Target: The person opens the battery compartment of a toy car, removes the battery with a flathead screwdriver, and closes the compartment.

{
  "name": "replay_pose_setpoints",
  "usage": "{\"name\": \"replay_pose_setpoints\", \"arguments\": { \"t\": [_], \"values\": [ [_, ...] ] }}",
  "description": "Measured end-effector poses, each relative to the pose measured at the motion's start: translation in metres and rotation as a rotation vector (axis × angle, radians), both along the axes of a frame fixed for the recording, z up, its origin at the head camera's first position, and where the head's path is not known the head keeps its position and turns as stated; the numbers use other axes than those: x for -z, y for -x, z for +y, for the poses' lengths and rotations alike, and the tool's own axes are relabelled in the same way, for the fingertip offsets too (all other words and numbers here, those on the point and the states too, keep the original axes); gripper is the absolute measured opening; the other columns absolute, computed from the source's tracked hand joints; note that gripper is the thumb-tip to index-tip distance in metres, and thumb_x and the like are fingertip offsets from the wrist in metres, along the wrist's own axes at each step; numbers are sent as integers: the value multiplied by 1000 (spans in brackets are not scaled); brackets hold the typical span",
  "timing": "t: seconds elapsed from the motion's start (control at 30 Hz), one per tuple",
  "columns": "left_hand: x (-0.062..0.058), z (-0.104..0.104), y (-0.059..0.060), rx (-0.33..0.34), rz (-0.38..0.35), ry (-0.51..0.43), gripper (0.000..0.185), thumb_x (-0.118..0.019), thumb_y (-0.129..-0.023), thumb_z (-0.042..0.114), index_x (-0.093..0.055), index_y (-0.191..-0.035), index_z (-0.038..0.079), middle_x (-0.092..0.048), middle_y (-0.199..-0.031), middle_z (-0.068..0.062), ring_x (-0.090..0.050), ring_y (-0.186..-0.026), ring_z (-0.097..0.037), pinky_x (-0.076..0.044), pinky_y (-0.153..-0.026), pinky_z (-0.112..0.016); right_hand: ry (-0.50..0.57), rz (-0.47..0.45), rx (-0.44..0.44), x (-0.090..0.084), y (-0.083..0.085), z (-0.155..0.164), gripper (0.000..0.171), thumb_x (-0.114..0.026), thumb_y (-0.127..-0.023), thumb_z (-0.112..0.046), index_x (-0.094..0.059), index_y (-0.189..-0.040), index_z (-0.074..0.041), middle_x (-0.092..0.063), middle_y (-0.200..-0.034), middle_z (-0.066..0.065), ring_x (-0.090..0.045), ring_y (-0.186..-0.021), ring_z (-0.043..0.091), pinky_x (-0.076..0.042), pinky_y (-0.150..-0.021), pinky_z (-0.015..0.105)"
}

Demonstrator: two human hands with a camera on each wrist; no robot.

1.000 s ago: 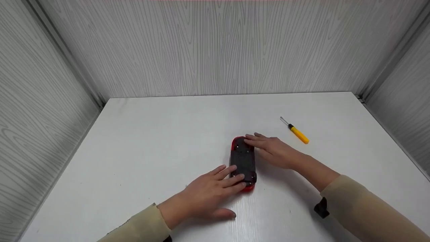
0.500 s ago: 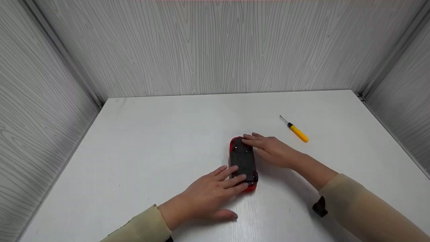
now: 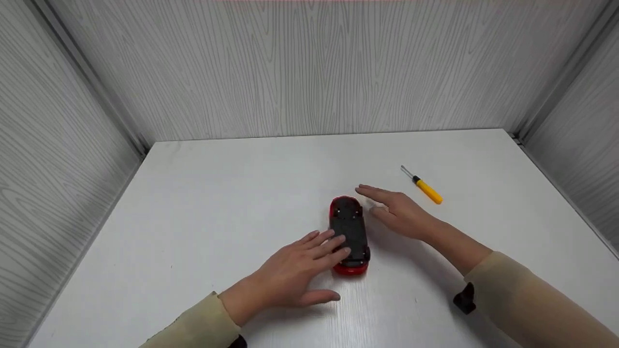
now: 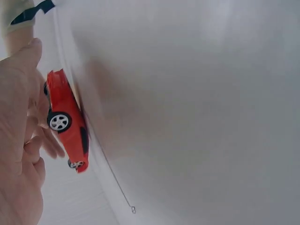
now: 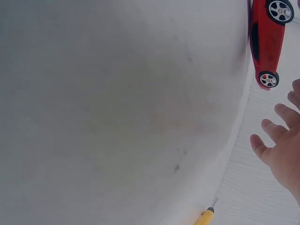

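Observation:
A red toy car (image 3: 352,232) lies upside down on the white table, its black underside facing up. Its red side and silver-rimmed wheels show in the left wrist view, where the toy car (image 4: 70,122) stands beside the fingers. My left hand (image 3: 300,270) has its fingers spread over the car's near left part; whether they touch it I cannot tell. To the right of the car's far end, my right hand (image 3: 401,212) is held with straight fingers, apart from the car. In the right wrist view the right hand (image 5: 283,145) holds nothing.
A screwdriver (image 3: 428,190) with a yellow handle lies on the table (image 3: 232,193) beyond the right hand, its metal tip pointing away to the left. Grey wood-grain panels (image 3: 309,67) enclose the table at the back and both sides.
The right hand has lifted off the car's far end and moved slightly right. My left hand has shifted slightly up and left, uncovering the car's near end. The car has turned slightly.

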State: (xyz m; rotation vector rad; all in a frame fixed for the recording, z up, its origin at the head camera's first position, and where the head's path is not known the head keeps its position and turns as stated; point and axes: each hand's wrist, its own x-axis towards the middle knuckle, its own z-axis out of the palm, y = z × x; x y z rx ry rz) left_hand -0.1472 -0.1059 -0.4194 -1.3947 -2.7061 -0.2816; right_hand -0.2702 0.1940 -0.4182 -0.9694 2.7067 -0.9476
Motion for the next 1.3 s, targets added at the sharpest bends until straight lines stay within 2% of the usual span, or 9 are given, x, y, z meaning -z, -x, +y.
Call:
{"name": "replay_pose_setpoints", "arguments": {
  "t": [0.13,0.3,0.53,0.67,1.0,1.17,1.3],
  "values": [
    [-6,-4,8,-67,-71,-159,79,-64,-101,61,-45,-163,14,-44,-166,-8,-37,-155,-22,-24,-127,-41,52,-4,43,-2,-3,5,50,-52,-110,-22,-50,-160,-25,-50,-161,-3,-44,-150,23,-37,-120,54],
    [-7,-8,19,-167,-153,-299,82,-73,-97,55,-46,-162,14,-49,-162,-2,-44,-150,-15,-29,-125,-41,109,-34,65,-4,-8,9,50,-59,-109,-31,-53,-158,-25,-55,-157,0,-51,-145,24,-45,-113,55],
    [1,-7,29,-326,-429,-400,97,-77,-89,65,-35,-168,27,-37,-168,9,-35,-154,-13,-35,-122,-46,169,-90,62,-1,-13,9,51,-63,-108,-32,-55,-157,-22,-58,-154,7,-58,-137,27,-49,-109,52],
    [6,-4,35,-375,-542,-444,104,-80,-85,66,-30,-169,33,-37,-169,8,-34,-155,-16,-35,-122,-49,200,-133,59,2,-15,8,51,-65,-107,-31,-56,-156,-21,-58,-154,7,-58,-136,27,-49,-109,51],
    [19,4,39,-403,-643,-477,116,-88,-77,63,-26,-170,32,-37,-170,-2,-34,-155,-19,-32,-123,-49,234,-209,55,7,-21,6,53,-69,-104,-29,-58,-154,-14,-59,-153,5,-57,-137,31,-50,-109,52],
    [21,8,37,-413,-654,-467,122,-90,-74,64,-23,-171,31,-34,-171,0,-32,-156,-18,-31,-124,-47,238,-235,50,9,-23,3,54,-74,-102,-31,-60,-153,-19,-61,-151,-1,-57,-137,30,-51,-107,50],
    [23,8,36,-424,-658,-460,128,-92,-71,65,-21,-171,28,-33,-171,1,-31,-156,-15,-30,-124,-43,232,-242,23,11,-24,1,55,-76,-101,-28,-60,-153,-18,-61,-151,0,-58,-136,30,-51,-107,50]
  ]
}}
